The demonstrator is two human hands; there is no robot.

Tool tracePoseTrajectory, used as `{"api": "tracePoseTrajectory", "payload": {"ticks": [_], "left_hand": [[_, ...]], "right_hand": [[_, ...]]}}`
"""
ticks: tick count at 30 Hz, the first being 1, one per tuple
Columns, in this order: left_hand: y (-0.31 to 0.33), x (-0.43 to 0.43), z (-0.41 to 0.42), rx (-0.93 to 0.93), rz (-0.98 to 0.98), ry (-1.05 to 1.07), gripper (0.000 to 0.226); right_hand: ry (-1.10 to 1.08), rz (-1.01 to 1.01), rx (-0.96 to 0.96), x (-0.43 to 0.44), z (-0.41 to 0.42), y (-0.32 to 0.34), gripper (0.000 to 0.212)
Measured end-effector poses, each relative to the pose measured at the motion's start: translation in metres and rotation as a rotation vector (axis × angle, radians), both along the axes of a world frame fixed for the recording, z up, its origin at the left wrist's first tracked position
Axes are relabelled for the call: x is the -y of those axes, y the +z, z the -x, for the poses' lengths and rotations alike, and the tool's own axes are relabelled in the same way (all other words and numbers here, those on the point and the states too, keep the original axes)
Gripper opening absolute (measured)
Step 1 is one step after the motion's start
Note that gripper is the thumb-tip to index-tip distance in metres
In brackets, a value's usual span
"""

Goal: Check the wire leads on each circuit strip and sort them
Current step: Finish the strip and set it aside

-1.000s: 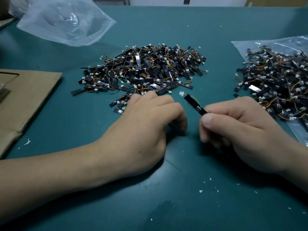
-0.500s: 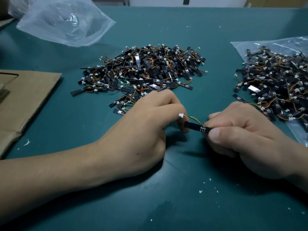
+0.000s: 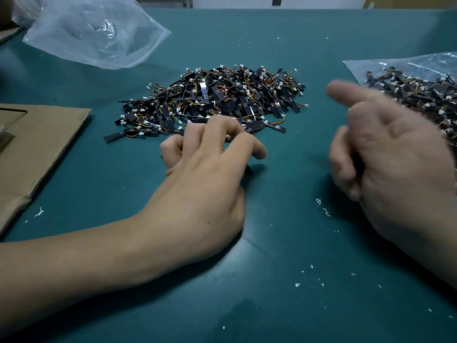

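Observation:
A large heap of black circuit strips (image 3: 217, 100) with orange and yellow leads and white plugs lies at the table's middle. A second heap of strips (image 3: 420, 90) sits on a clear bag at the right edge. My left hand (image 3: 202, 174) lies on the green mat with its fingers spread, and the fingertips touch the near edge of the middle heap. A dark strip end (image 3: 249, 170) peeks out under its index finger. My right hand (image 3: 390, 149) is blurred beside the right heap, index finger straight and the others loosely curled, with no strip visible in it.
A crumpled clear plastic bag (image 3: 94, 33) lies at the back left. Flat brown cardboard (image 3: 37, 144) covers the left edge. The clear bag (image 3: 395, 65) under the right heap reaches toward the middle. White scraps (image 3: 321, 209) dot the green mat (image 3: 272, 243).
My right hand let go of the strip it pinched and swung up and right toward the right heap. My left hand opened and reached forward to the middle heap.

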State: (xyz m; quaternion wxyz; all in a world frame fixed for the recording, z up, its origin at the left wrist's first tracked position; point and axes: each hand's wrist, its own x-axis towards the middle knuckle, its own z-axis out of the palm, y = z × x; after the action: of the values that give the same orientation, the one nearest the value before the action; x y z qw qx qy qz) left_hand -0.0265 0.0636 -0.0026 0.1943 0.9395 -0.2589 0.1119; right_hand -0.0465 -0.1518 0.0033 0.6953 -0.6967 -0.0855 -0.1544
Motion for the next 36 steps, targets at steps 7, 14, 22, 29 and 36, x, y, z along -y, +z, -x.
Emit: {"api": "tracePoseTrajectory", "payload": {"ticks": [7,14,22,29,36], "left_hand": [[0.001,0.000,0.000,0.030,0.009,-0.070,0.035],[0.003,0.003,0.007,0.240,0.221,-0.179,0.051],[0.003,-0.001,-0.001,0.150,0.336,-0.351,0.032],[0.003,0.004,0.000,0.011,0.439,-0.390,0.017],[-0.002,-0.001,-0.012,-0.006,0.466,-0.484,0.013]], "right_hand": [[0.169,0.460,-0.005,-0.005,0.009,-0.001,0.032],[0.244,0.461,-0.069,-0.005,0.009,0.000,0.020],[0.383,0.535,-0.042,-0.005,0.010,0.002,0.011],[0.294,0.637,0.021,-0.007,0.010,0.003,0.021],[0.321,0.588,0.000,-0.008,0.010,0.004,0.022]]}}
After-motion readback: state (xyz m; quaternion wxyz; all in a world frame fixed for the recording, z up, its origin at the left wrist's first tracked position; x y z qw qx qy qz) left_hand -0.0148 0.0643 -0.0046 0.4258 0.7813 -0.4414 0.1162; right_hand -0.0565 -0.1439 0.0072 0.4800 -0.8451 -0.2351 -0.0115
